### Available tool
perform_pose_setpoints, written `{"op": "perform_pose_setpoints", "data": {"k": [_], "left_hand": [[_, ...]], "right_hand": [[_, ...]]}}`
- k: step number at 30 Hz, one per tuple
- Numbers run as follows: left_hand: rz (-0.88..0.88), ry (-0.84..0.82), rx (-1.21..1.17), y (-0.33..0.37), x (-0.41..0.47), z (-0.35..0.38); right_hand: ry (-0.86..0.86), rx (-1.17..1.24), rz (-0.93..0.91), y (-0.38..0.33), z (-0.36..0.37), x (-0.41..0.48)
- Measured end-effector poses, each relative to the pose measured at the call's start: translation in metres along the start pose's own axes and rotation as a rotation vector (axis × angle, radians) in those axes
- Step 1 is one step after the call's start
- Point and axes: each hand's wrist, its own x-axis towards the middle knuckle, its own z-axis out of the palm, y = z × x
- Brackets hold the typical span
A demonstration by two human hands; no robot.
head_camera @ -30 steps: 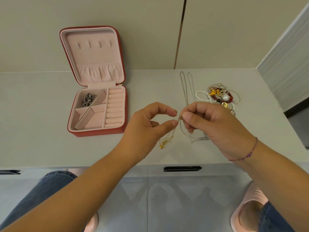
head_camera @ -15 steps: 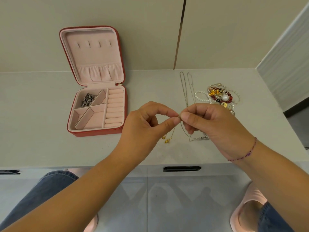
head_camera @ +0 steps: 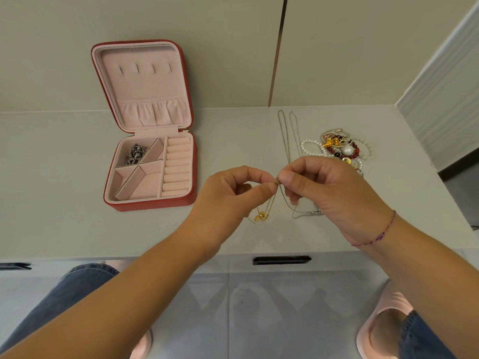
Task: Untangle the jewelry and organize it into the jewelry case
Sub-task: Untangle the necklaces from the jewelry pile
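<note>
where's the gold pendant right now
Head view, centre: the gold pendant is just below the left hand, left of the silver chain, right of the jewelry case.

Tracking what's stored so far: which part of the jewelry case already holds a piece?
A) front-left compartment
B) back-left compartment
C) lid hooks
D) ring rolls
B: a dark silvery piece lies in the back-left compartment of the jewelry case, while its other open sections show only pink lining.
</note>
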Motion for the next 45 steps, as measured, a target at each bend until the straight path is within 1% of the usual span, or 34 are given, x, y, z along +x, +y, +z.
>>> {"op": "perform_pose_setpoints", "data": {"k": [3, 6, 7, 12, 18, 23, 28, 31, 34, 40, 42, 45], "left_hand": [[-0.027, 0.005, -0.026, 0.001, 0.0, 0.001], [-0.021, 0.026, -0.051, 0.0, 0.0, 0.002], [-0.017, 0.035, -0.052, 0.0, 0.0, 0.003], [0.066, 0.096, -0.009, -0.003, -0.002, 0.004], [0.189, 0.155, 0.136, -0.001, -0.006, 0.007], [0.254, 0.179, 0.245, 0.002, -0.008, 0.01], [0.325, 0.235, 0.323, 0.0, -0.009, 0.01], [0.345, 0.237, 0.354, 0.0, -0.009, 0.01], [0.324, 0.213, 0.348, 0.0, -0.008, 0.011], [0.109, 0.111, 0.063, 0.001, -0.003, 0.006], [0.087, 0.093, 0.029, 0.001, -0.003, 0.006], [0.1, 0.076, 0.034, 0.001, -0.004, 0.006]], "right_hand": [[0.056, -0.057, -0.042, 0.0, 0.0, 0.0], [0.166, -0.208, -0.091, -0.002, -0.001, -0.002], [0.178, -0.227, -0.094, -0.004, -0.001, -0.003], [0.077, -0.169, -0.06, -0.011, 0.006, -0.011], [0.116, -0.152, -0.041, -0.007, 0.006, -0.009], [0.123, -0.153, -0.047, -0.008, 0.006, -0.009], [0.111, -0.181, -0.054, -0.009, 0.006, -0.01], [0.115, -0.192, -0.058, -0.008, 0.007, -0.01], [0.11, -0.172, -0.049, -0.006, 0.009, -0.009], [0.046, -0.027, -0.063, -0.004, 0.008, -0.006], [0.024, -0.014, -0.076, -0.005, 0.006, -0.006], [0.0, -0.04, -0.078, -0.007, 0.005, -0.006]]}}
